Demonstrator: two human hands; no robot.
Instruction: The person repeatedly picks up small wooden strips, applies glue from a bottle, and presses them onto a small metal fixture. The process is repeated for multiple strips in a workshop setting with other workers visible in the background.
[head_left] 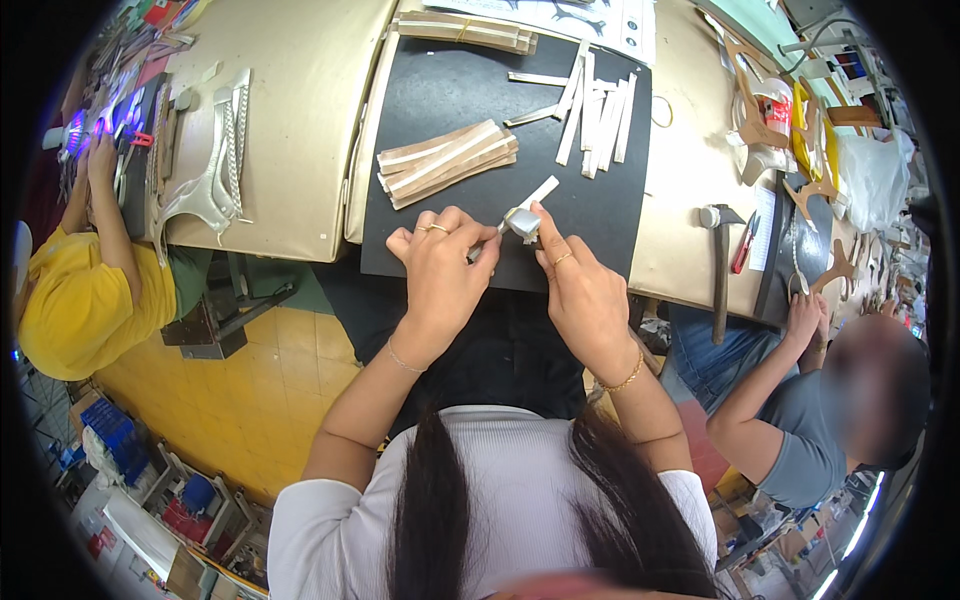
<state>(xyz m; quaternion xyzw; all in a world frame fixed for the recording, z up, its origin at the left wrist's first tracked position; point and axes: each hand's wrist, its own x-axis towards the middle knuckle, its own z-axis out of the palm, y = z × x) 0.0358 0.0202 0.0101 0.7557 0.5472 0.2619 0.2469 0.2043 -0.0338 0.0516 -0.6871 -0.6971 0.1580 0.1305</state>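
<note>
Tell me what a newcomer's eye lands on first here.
At centre, the left hand and right hand together pinch a small silvery folded strip over the black work mat. Behind it lies a fanned stack of tan strips; a hammer rests to the right.

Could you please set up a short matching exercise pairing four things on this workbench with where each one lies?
Things:
1. hammer
2. stacked tan strips
3. loose white strips
4. folded silver strip

Places:
A. between left hand and right hand
B. beige tabletop, right of the black mat
C. middle of the mat
D. mat's far right part

Pairs: 1-B, 2-C, 3-D, 4-A
</note>
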